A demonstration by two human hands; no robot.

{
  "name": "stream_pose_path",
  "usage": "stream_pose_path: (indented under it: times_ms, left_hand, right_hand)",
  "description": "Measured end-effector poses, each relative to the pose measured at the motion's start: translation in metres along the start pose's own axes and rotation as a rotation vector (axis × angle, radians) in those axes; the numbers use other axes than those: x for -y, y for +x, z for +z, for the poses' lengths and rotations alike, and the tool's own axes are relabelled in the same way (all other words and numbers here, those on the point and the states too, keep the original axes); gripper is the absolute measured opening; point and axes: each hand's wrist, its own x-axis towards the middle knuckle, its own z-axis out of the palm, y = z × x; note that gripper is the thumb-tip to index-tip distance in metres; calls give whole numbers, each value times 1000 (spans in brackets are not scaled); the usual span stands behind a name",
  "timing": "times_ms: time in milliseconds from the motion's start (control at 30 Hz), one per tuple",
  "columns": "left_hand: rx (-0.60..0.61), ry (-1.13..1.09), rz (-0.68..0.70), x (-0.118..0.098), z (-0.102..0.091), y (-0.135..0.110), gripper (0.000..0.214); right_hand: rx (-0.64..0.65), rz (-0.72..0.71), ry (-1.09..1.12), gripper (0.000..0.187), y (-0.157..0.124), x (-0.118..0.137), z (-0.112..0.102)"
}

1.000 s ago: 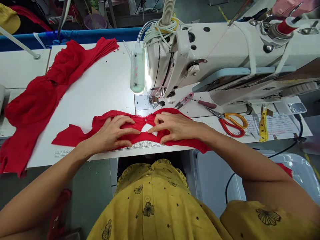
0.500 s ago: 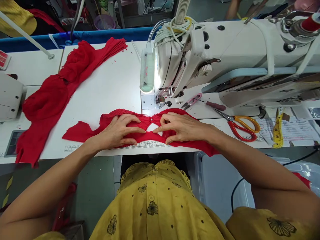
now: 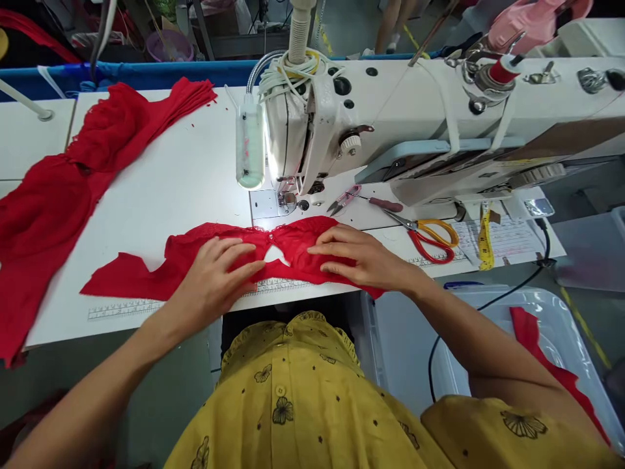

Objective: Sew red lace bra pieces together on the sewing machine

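A red fabric piece (image 3: pixel 303 234) lies across the front of the white table, with a small pointed gap at its middle. My left hand (image 3: pixel 219 270) rests on it left of the gap, fingers stretched out and slightly apart. On the right side of the gap, my right hand (image 3: pixel 359 257) lies on the same cloth with its fingers extended. Both thumbs are partly hidden. Just behind the cloth is the presser foot (image 3: pixel 286 200) of a white sewing machine (image 3: pixel 322 124). A printed ruler strip (image 3: pixel 283 284) runs along the table edge under the fabric.
More red fabric (image 3: pixel 97 156) is heaped at the left. Thread snips (image 3: pixel 344 199), a maroon-handled pointed tool (image 3: pixel 385 204), scissors (image 3: pixel 430 240) with orange and red handles and a yellow tape measure (image 3: pixel 485 241) lie at the right. A clear plastic bin (image 3: pixel 541 299) stands below.
The view has swung to the right, showing more of the machine and bin. My hands have loosened on the cloth and drawn back from the gap, the right one moving farther from it.
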Motion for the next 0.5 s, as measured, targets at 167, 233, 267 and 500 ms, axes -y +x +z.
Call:
stream_pose_path:
  times_ms: [167, 233, 267, 500]
  left_hand:
    - [-234, 112, 66, -52, 29, 6, 30]
    - [-262, 142, 62, -64, 45, 6, 35]
    - [-272, 152, 48, -67, 52, 6, 38]
    - [-276, 131, -25, -70, 68, -1, 42]
  right_hand:
    - [-162, -27, -242, 20, -12, 16, 30]
    - [-143, -41, -353, 20, -8, 20, 42]
    - [-121, -42, -398, 21, -5, 22, 46]
    - [2, -141, -575, 34, 12, 22, 61]
